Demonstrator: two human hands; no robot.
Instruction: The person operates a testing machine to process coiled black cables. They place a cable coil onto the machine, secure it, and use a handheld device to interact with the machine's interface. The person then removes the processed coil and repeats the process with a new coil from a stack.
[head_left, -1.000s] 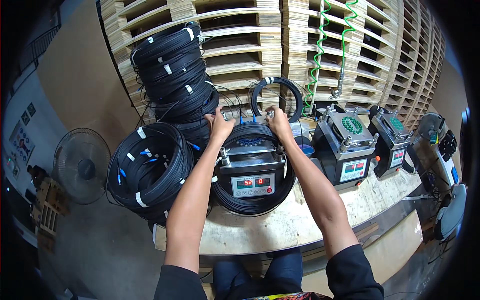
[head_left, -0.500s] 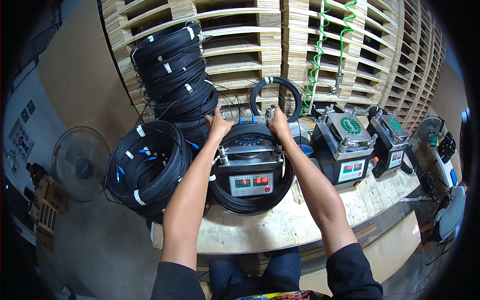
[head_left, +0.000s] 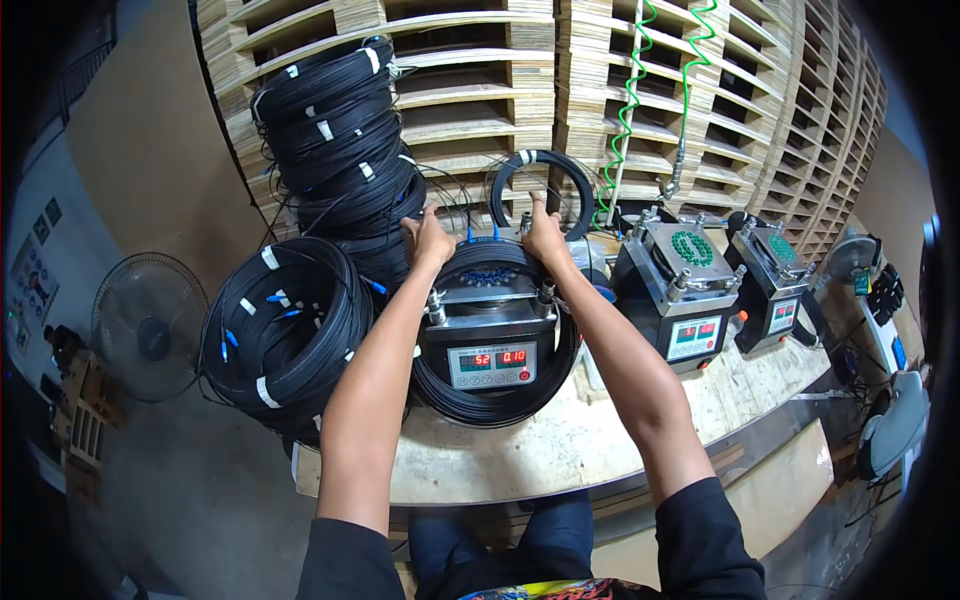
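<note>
Head view is showing a person sitting at a worn workbench [head_left: 560,455], both forearms reaching away toward twelve o'clock. Nearest them, a grey winding machine [head_left: 490,335] with a red-and-green readout is carrying a black cable coil [head_left: 497,405] looped around its body. The left hand [head_left: 430,240] is pressing down on the coil's far rim at eleven o'clock, fingers spread and curled over the cable; the right hand [head_left: 545,235] is doing the same at one o'clock. To my eye they are seating or lifting the finished coil, and the next move calls for an even pull on both sides. At nine o'clock a bundle of tied coils [head_left: 285,335] is lying; farther off more coils [head_left: 340,130] are leaning on stacked wooden pallets [head_left: 480,90]. Two similar machines [head_left: 685,290] are standing at two o'clock.
</note>
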